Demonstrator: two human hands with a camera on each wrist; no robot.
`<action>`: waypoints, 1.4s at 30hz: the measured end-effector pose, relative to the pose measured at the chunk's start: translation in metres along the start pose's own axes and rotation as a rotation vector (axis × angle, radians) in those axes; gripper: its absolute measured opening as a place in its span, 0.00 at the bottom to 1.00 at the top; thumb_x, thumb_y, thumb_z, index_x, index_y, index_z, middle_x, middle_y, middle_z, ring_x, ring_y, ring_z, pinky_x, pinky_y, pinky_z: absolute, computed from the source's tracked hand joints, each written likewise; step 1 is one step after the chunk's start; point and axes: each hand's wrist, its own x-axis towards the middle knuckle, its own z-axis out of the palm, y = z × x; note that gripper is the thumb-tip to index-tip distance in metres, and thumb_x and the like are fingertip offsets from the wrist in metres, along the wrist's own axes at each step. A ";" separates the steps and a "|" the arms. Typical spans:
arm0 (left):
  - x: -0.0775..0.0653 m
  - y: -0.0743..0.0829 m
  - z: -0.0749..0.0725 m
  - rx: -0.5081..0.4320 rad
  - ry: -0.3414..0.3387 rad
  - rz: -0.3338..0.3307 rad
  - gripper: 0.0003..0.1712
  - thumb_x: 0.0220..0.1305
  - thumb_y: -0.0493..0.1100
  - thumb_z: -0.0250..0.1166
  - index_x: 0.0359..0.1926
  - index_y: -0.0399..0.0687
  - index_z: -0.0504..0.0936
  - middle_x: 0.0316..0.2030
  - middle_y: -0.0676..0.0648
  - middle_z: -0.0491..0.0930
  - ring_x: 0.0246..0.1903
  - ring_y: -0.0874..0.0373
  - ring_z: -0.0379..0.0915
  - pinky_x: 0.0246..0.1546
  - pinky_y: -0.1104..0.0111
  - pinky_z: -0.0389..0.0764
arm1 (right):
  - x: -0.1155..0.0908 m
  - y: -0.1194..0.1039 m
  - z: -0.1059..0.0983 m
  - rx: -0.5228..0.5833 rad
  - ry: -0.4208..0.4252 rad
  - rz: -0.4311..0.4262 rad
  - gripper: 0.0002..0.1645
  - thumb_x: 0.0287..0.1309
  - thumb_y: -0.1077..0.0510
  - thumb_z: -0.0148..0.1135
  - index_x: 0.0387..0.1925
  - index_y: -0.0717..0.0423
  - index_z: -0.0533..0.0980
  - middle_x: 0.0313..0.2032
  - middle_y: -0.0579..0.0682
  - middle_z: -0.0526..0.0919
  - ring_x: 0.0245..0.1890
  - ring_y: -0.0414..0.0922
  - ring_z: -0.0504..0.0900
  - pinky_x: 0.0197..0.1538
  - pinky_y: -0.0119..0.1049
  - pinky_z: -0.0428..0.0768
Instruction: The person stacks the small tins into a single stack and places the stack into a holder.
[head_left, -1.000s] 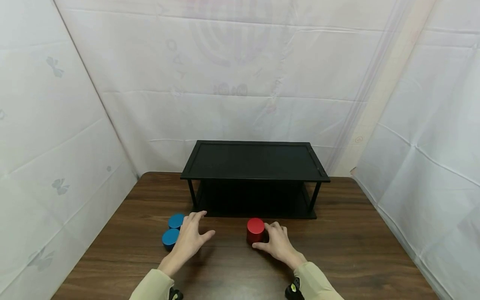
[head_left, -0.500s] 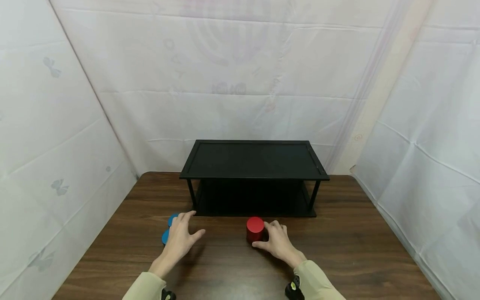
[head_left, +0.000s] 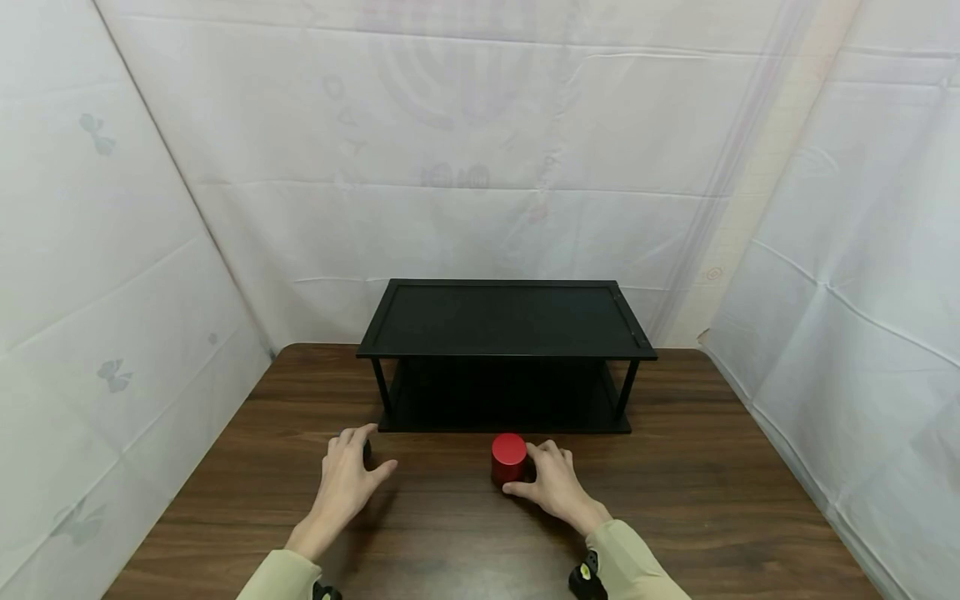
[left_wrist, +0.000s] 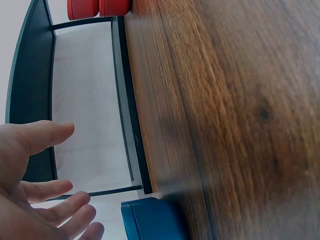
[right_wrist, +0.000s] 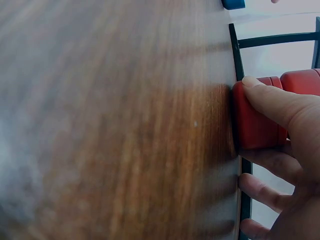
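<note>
Two red canisters (head_left: pixel 509 457) stand one on top of the other on the table, just in front of the black shelf. My right hand (head_left: pixel 558 490) pinches the lower red canister (right_wrist: pixel 257 117) between thumb and index finger; the upper red canister (right_wrist: pixel 302 82) shows above the thumb in the right wrist view. At left, my left hand (head_left: pixel 343 479) hovers with thumb and fingers spread, holding nothing. Beyond its fingers is a blue canister (left_wrist: pixel 155 220), apart from them in the left wrist view. From the head view my left hand almost entirely covers the blue canisters.
A two-level black shelf (head_left: pixel 502 321) stands at the back middle of the brown wooden table (head_left: pixel 697 467). White printed sheets (head_left: pixel 480 150) hang behind the table and along both sides.
My left hand has moved left, away from the red canisters, and now covers the blue canisters that were visible beside it. The right hand and the red canisters stay in place.
</note>
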 end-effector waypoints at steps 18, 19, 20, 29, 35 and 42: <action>-0.006 -0.013 -0.006 0.044 -0.037 -0.115 0.42 0.56 0.47 0.71 0.65 0.32 0.63 0.60 0.25 0.64 0.57 0.31 0.58 0.53 0.39 0.64 | 0.000 0.000 -0.001 -0.001 -0.002 0.002 0.40 0.43 0.41 0.75 0.52 0.64 0.76 0.42 0.54 0.80 0.45 0.47 0.73 0.54 0.53 0.65; -0.006 -0.014 -0.007 0.044 -0.037 -0.116 0.42 0.56 0.47 0.71 0.65 0.32 0.64 0.60 0.25 0.64 0.57 0.31 0.58 0.53 0.39 0.64 | 0.000 0.000 -0.001 0.001 -0.003 0.002 0.40 0.43 0.42 0.75 0.52 0.64 0.76 0.42 0.54 0.80 0.45 0.47 0.73 0.54 0.53 0.65; -0.006 -0.014 -0.007 0.046 -0.036 -0.118 0.42 0.56 0.47 0.71 0.65 0.32 0.64 0.60 0.25 0.64 0.57 0.31 0.58 0.53 0.38 0.64 | 0.000 0.000 -0.001 0.001 -0.005 0.004 0.40 0.43 0.42 0.75 0.52 0.64 0.76 0.42 0.54 0.80 0.45 0.47 0.73 0.54 0.53 0.65; -0.007 -0.019 -0.007 0.061 -0.033 -0.140 0.43 0.55 0.47 0.71 0.65 0.31 0.63 0.59 0.25 0.64 0.57 0.29 0.58 0.53 0.37 0.64 | 0.000 0.000 0.000 0.007 -0.014 0.008 0.42 0.44 0.42 0.75 0.54 0.66 0.75 0.43 0.55 0.80 0.46 0.48 0.73 0.54 0.54 0.64; -0.006 -0.022 -0.006 0.057 -0.045 -0.169 0.45 0.55 0.46 0.71 0.66 0.29 0.60 0.59 0.23 0.63 0.56 0.29 0.57 0.53 0.38 0.65 | 0.000 0.000 0.001 0.000 -0.003 0.002 0.40 0.44 0.42 0.75 0.53 0.64 0.76 0.42 0.54 0.81 0.46 0.47 0.72 0.53 0.52 0.64; -0.007 -0.026 -0.008 0.063 -0.049 -0.185 0.47 0.54 0.46 0.71 0.67 0.29 0.59 0.60 0.23 0.61 0.57 0.29 0.56 0.55 0.38 0.64 | 0.000 0.000 0.000 0.001 0.003 -0.001 0.39 0.44 0.42 0.75 0.52 0.63 0.76 0.42 0.53 0.81 0.46 0.47 0.72 0.53 0.52 0.65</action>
